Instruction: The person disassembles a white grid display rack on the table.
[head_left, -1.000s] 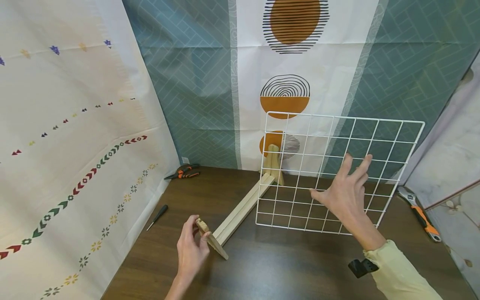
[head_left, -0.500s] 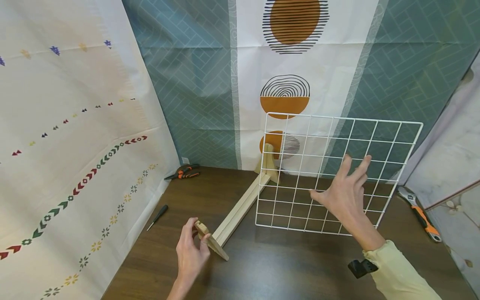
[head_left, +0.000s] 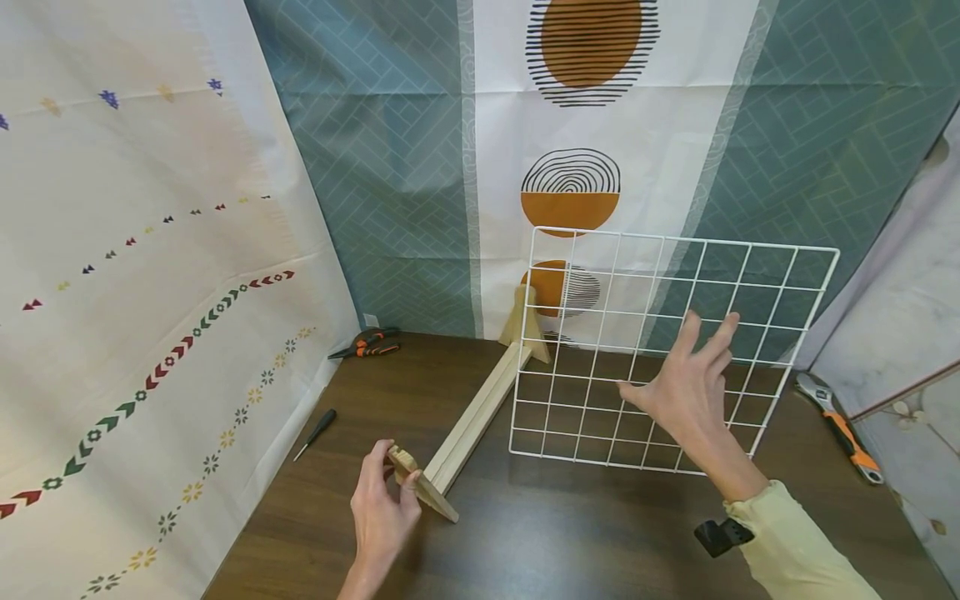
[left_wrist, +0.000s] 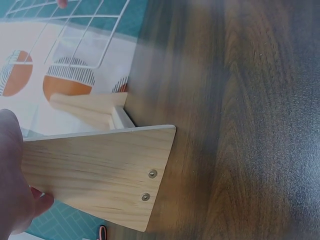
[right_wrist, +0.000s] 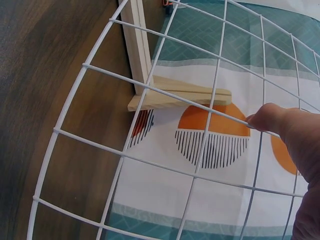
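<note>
A wooden stand, made of a grooved rail (head_left: 480,417) between two tapered end boards, rests on the brown table. My left hand (head_left: 378,512) pinches the narrow upper end of the near end board (left_wrist: 100,170), whose lower edge carries two screw heads in the left wrist view. The far end board (head_left: 517,321) stands close to the back curtain, partly behind the wires. With my right hand (head_left: 693,375) I hold a white wire grid panel (right_wrist: 56,130) nearly upright, right of the stand. Thumb and spread fingers hook its wires.
Orange-and-black pliers (head_left: 367,343) lie at the back left. A black-handled screwdriver (head_left: 321,425) lies near the table's left edge, and an adjustable wrench (head_left: 840,425) at the right. Patterned curtains (head_left: 397,208) enclose the table's back and left side.
The stand's far end has swung left, mostly out from behind the grid. My left hand has shifted slightly nearer. The grid's right side has moved slightly left and down.
</note>
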